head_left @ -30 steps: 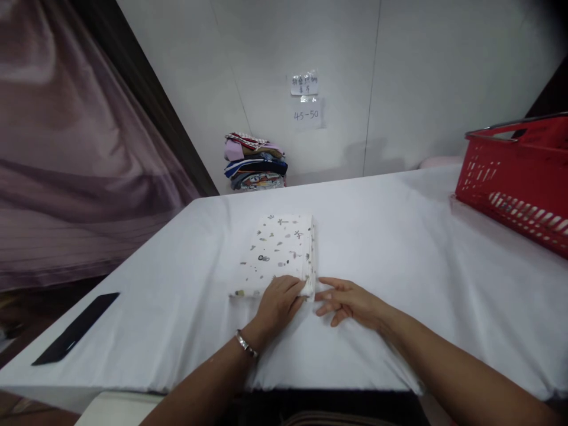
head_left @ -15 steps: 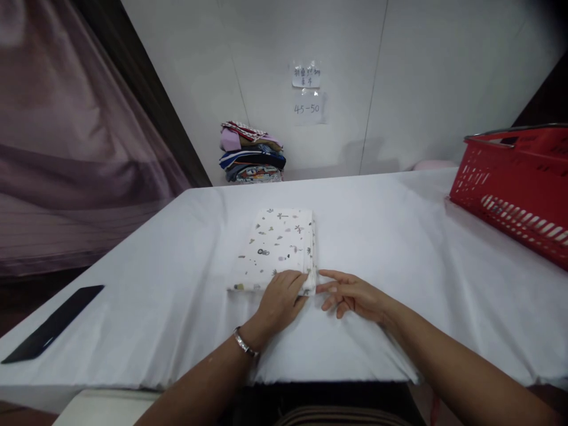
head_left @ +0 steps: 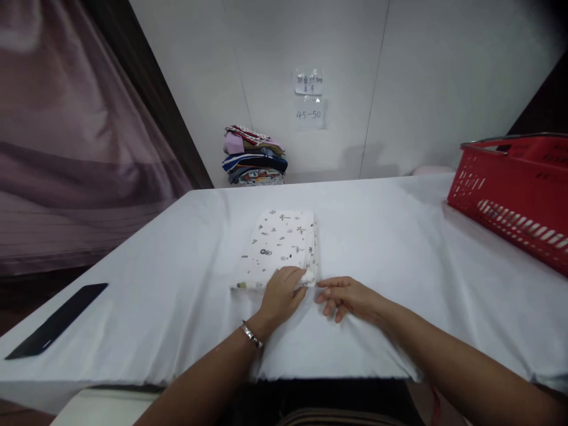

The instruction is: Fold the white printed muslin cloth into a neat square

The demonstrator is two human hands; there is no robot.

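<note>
A white folded cloth [head_left: 277,239] printed with small plants and animals lies in a neat rectangle on the table. My left hand [head_left: 284,296], with a bracelet at the wrist, is closed on the cloth's near right corner, fingers on top and thumb at the front edge. Just right of that corner is my right hand [head_left: 348,299], open, its fingers apart and pointing left. Its fingertips are close to the cloth's edge; whether they touch it I cannot tell.
A white-covered table [head_left: 381,236] holds a dark flat panel [head_left: 57,322] at left and a red basket [head_left: 515,195] at right. Behind its far edge rises a stack of folded clothes [head_left: 255,157]. Paper signs [head_left: 309,112] hang on the wall; a pinkish curtain [head_left: 75,148] hangs left.
My right hand has shifted slightly down, and its index finger has drawn closer to the others. My left hand stays at the cloth's corner. The view has tilted slightly.
</note>
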